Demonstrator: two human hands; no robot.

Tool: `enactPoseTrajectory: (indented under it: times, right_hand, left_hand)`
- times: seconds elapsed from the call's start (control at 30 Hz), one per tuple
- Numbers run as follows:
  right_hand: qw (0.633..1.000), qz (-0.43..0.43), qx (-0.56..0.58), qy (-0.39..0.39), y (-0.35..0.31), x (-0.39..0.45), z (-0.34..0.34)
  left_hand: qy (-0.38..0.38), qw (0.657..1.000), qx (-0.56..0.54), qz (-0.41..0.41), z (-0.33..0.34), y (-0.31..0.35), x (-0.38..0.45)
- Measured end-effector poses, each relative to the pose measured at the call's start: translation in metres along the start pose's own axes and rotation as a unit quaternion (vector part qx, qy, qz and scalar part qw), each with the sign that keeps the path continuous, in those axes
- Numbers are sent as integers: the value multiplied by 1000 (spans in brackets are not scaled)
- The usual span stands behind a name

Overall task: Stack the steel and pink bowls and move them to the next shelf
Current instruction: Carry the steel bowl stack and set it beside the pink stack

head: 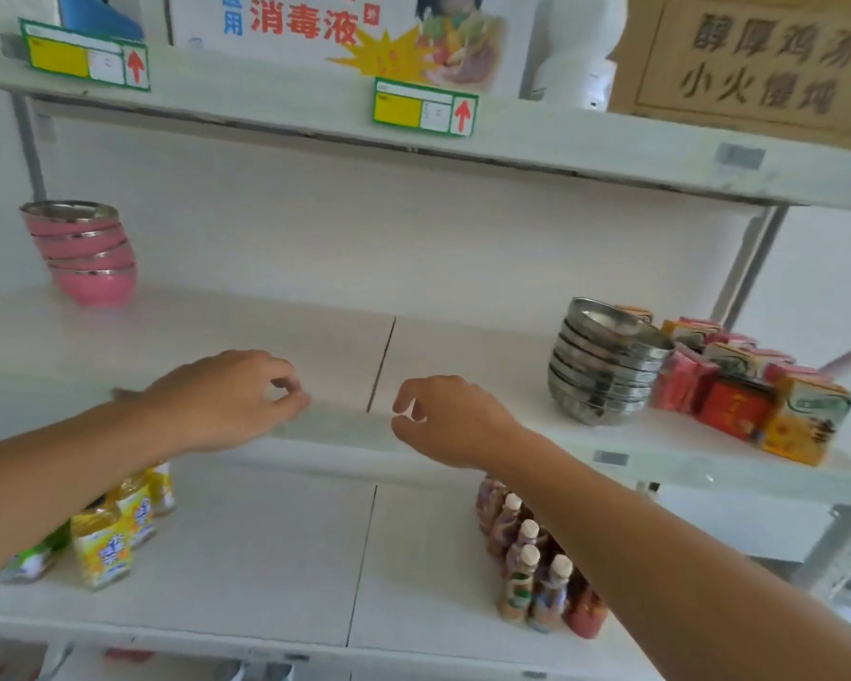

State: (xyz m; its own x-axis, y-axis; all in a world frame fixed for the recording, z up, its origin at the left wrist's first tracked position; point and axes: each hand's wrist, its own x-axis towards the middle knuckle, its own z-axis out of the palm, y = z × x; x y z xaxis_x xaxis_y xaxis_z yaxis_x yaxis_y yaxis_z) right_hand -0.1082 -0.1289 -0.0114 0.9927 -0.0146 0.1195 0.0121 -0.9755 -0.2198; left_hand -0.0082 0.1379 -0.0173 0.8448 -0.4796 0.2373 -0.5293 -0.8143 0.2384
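Note:
A stack of several pink bowls [85,255] with steel rims stands at the far left of the middle shelf [276,336]. A stack of several steel bowls [605,363] stands on the right part of the same shelf. My left hand [227,398] hovers at the shelf's front edge, left of centre, fingers loosely curled, holding nothing. My right hand [445,420] hangs just right of centre at the same edge, fingers also curled and empty. Both hands are well apart from either stack.
Red and orange packets [757,390] crowd the shelf right of the steel bowls. On the lower shelf stand yellow bottles [114,528] at left and small capped bottles [531,562] at right. Boxes and price tags [423,108] sit on the top shelf.

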Motion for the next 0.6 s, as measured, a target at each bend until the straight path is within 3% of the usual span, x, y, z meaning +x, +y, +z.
enactPoseTrajectory:
  times: [0.37,0.6]
  right_hand:
    - [998,70,2,11,226,-135,-69]
    - [994,90,49,29,315,-131,-79]
  left_hand:
    - [-38,997,-58,31,64,212,47]
    - [-88,993,-79,26,92,275,76]
